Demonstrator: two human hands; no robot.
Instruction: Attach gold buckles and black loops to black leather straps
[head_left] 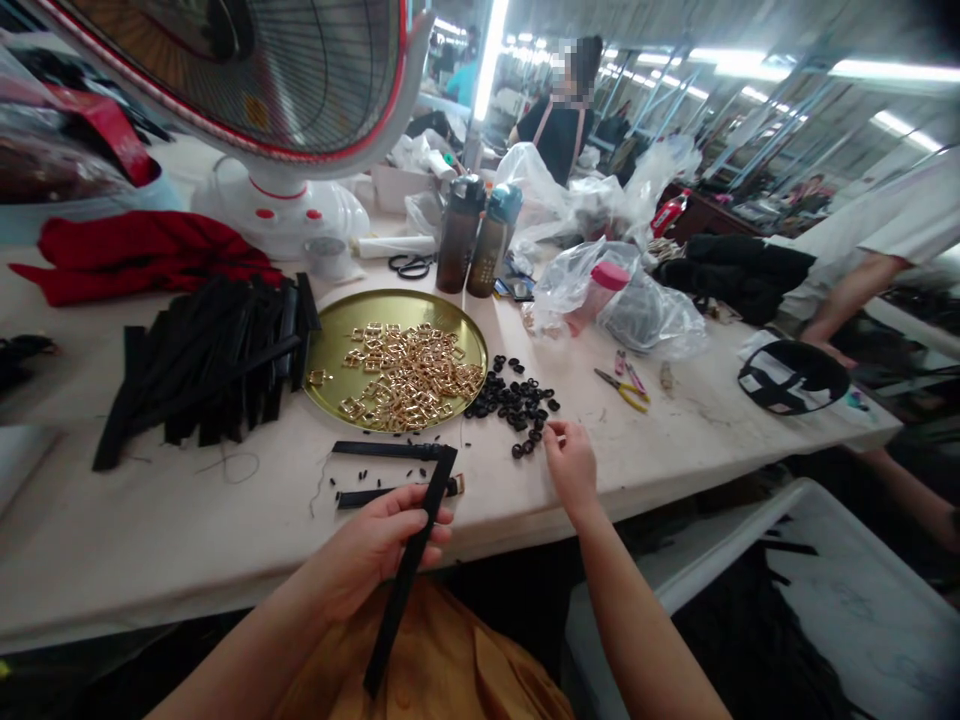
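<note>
Hands (394, 525) (574, 465): 2 | left-held strap (405, 590): 1 | black rings (517, 403): dozens | tray (330, 335): 1

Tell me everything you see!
Fan: 1, white/red, back left
Cloth: 1, red, left
Table: 1, pale, underneath
Strip pile: many, black, left
Tray: 1, gold, centre
Buckles: many, gold, mostly on tray
Loops: many, black, beside tray
Loose strips: 2, black, before tray
Bottles: 2, brown, behind tray
Scissors: 1, black, behind tray
Pliers: 1, yellow-handled, right
Bags: several, clear, behind
Bin: 1, white, lower right
Workers: several, mixed clothes, back and right
Left hand: 1, holding black strip
Right hand: 1, beside loops
</note>
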